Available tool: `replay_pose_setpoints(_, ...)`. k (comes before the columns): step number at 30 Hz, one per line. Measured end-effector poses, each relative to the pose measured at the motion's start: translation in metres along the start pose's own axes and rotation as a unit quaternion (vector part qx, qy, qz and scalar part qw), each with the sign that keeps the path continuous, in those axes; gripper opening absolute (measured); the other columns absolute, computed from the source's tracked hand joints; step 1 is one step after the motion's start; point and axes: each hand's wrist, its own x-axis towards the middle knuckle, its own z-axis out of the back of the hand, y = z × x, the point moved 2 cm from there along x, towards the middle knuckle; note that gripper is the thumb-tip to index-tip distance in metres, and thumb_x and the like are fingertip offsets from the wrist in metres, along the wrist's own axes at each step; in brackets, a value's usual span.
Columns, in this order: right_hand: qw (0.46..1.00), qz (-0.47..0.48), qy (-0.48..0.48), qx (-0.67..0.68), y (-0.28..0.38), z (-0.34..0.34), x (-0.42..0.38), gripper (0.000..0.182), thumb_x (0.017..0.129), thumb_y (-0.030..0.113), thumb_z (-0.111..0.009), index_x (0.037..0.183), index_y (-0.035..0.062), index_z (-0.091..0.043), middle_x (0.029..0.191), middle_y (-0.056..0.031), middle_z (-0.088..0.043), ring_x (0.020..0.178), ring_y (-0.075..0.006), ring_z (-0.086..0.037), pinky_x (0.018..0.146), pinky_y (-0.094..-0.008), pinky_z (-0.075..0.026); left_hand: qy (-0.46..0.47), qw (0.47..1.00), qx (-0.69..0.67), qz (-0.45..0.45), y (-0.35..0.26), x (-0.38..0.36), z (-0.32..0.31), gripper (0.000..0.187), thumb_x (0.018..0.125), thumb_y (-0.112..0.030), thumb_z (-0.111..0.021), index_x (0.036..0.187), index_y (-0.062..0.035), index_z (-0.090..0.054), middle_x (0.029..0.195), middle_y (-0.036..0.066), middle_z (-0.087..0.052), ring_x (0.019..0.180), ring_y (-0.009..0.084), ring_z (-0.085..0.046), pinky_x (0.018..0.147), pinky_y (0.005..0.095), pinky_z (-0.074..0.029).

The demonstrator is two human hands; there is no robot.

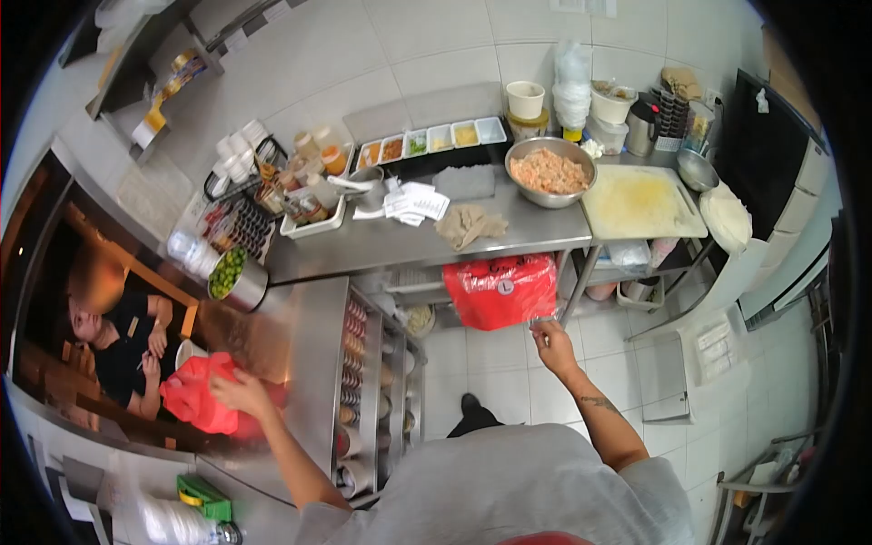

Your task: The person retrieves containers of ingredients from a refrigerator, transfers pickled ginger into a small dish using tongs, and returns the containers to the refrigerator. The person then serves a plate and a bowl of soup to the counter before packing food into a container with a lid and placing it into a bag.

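Note:
At the left, my left hand (pixel 241 392) grips a crumpled red plastic bag (pixel 195 391) at the counter opening, close to a co-worker's hands. A white cup (pixel 189 352) shows just behind that bag. My right hand (pixel 549 343) is stretched forward with its fingers pinched at the lower right corner of a shiny red packet of plastic bags (pixel 490 304), where a clear plastic edge shows. The packet hangs below the front edge of the steel counter (pixel 381 245) and carries a round "L" sticker.
Beyond the opening stands a co-worker (pixel 123 345). On the counter are a bowl of chopped orange-pink food (pixel 549 173), a cutting board (pixel 640 202), a beige cloth (pixel 470 227) and several sauce bottles (pixel 313 154). A pot of limes (pixel 238 280) stands left. Shelved cups (pixel 352 363) lie below.

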Motion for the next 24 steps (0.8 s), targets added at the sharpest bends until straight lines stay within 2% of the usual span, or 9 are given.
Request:
replay_pose_setpoints(2, 0.999, 0.026, -0.002, -0.028, 0.006, -0.005, 0.043, 0.013, 0.079, 0.003, -0.057, 0.091, 0.0036, -0.061, 0.086, -0.0146, -0.056, 0.083, -0.0334, -0.054, 0.072, -0.0375, -0.046, 0.088, 0.967, -0.173, -0.167, -0.065, -0.018, -0.005, 0.034, 0.078, -0.012, -0.056, 0.11, 0.0007, -0.054, 0.104, 0.02, -0.053, 0.096, 0.0364, -0.05, 0.082, 0.0449, -0.04)
replay_pose_setpoints(4, 0.995, 0.09, -0.041, -0.031, 0.019, -0.009, 0.091, 0.015, 0.078, 0.004, -0.058, 0.093, 0.0042, -0.061, 0.089, -0.0145, -0.055, 0.085, -0.033, -0.053, 0.074, -0.0387, -0.044, 0.199, 0.904, -0.324, -0.196, -0.118, -0.046, -0.041, 0.02, 0.082, -0.009, -0.056, 0.097, 0.0034, -0.059, 0.094, 0.016, -0.058, 0.092, 0.0306, -0.055, 0.084, 0.0373, -0.043)
replay_pose_setpoints(6, 0.989, 0.125, -0.062, -0.047, 0.023, -0.016, 0.142, 0.017, 0.078, 0.007, -0.058, 0.095, 0.005, -0.06, 0.091, -0.0144, -0.054, 0.087, -0.033, -0.051, 0.076, -0.0397, -0.043, 0.315, 0.823, -0.447, -0.153, -0.196, -0.051, -0.053, 0.015, 0.082, -0.006, -0.056, 0.094, 0.0033, -0.06, 0.09, 0.014, -0.06, 0.083, 0.0271, -0.056, 0.076, 0.0353, -0.044)
replay_pose_setpoints(8, 0.986, 0.13, -0.066, -0.074, 0.021, -0.025, 0.187, 0.021, 0.078, 0.011, -0.06, 0.098, 0.0061, -0.06, 0.092, -0.0142, -0.054, 0.088, -0.0333, -0.05, 0.077, -0.0404, -0.043, 0.444, 0.678, -0.585, 0.015, -0.271, -0.042, -0.07, 0.018, 0.087, -0.014, -0.057, 0.095, 0.0006, -0.061, 0.091, 0.007, -0.062, 0.078, 0.0171, -0.058, 0.068, 0.0285, -0.044)
replay_pose_setpoints(11, 0.986, 0.127, -0.05, -0.096, 0.0, -0.047, 0.235, 0.024, 0.078, 0.019, -0.061, 0.098, 0.0075, -0.06, 0.089, -0.0137, -0.053, 0.085, -0.0335, -0.05, 0.076, -0.0406, -0.043, 0.481, 0.557, -0.676, 0.022, -0.391, -0.007, -0.099, 0.02, 0.089, -0.022, -0.055, 0.097, -0.0051, -0.063, 0.088, 0.001, -0.063, 0.076, 0.0083, -0.057, 0.061, 0.0214, -0.04)
replay_pose_setpoints(14, 0.982, 0.108, -0.034, -0.15, -0.012, -0.068, 0.251, 0.027, 0.076, 0.025, -0.063, 0.097, 0.0079, -0.061, 0.086, -0.013, -0.053, 0.083, -0.0324, -0.05, 0.074, -0.0416, -0.042, 0.504, 0.403, -0.763, 0.042, -0.515, 0.041, -0.128, 0.021, 0.088, -0.021, -0.056, 0.094, -0.0018, -0.06, 0.083, 0.005, -0.061, 0.07, 0.0117, -0.056, 0.055, 0.0236, -0.041)
replay_pose_setpoints(19, 0.978, 0.075, -0.053, -0.189, -0.007, -0.07, 0.256, 0.02, 0.074, 0.02, -0.062, 0.09, 0.0083, -0.06, 0.082, -0.0108, -0.052, 0.08, -0.0302, -0.05, 0.071, -0.0412, -0.042, 0.426, 0.363, -0.829, -0.007, -0.725, 0.146, -0.152, 0.017, 0.087, -0.013, -0.052, 0.095, 0.0009, -0.054, 0.085, 0.009, -0.059, 0.068, 0.0199, -0.06, 0.053, 0.0292, -0.045)
replay_pose_setpoints(22, 0.972, 0.077, -0.067, -0.21, -0.011, -0.072, 0.255, 0.02, 0.071, 0.017, -0.063, 0.089, 0.0089, -0.059, 0.081, -0.0093, -0.051, 0.077, -0.0287, -0.051, 0.067, -0.0392, -0.043, 0.304, 0.43, -0.849, -0.04, -0.821, 0.192, -0.144, 0.039, 0.085, -0.011, -0.053, 0.121, -0.001, -0.04, 0.118, 0.017, -0.048, 0.072, 0.0246, -0.063, 0.055, 0.0315, -0.048)
replay_pose_setpoints(24, 0.971, 0.068, -0.065, -0.22, -0.019, -0.077, 0.256, 0.023, 0.07, 0.019, -0.065, 0.09, 0.0102, -0.06, 0.081, -0.0095, -0.051, 0.077, -0.0284, -0.051, 0.069, -0.0391, -0.043, 0.292, 0.421, -0.858, -0.036, -0.875, 0.216, -0.143, 0.047, 0.085, -0.018, -0.059, 0.121, -0.0017, -0.034, 0.102, 0.012, -0.053, 0.076, 0.031, -0.064, 0.058, 0.0349, -0.05)
